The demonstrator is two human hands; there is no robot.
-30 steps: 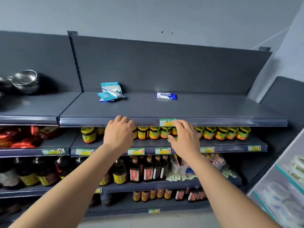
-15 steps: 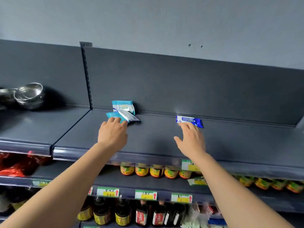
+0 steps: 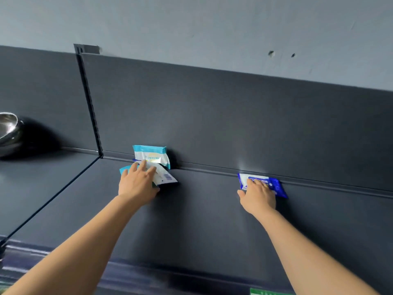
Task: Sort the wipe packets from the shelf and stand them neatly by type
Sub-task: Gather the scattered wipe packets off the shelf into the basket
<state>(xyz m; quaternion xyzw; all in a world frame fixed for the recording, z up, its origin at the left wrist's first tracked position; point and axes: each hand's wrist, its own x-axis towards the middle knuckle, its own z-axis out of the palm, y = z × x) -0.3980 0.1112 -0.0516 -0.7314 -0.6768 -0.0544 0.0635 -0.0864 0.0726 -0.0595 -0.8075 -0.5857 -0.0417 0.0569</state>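
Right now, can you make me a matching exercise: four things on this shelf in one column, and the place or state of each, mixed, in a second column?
1. steel bowl
2. blue packet
3. teal packet
4. barcode packet

A. stands against the back panel
B. under the right hand
C. on the left shelf section
D. under the left hand

Pairs: 1-C, 2-B, 3-A, 4-D.
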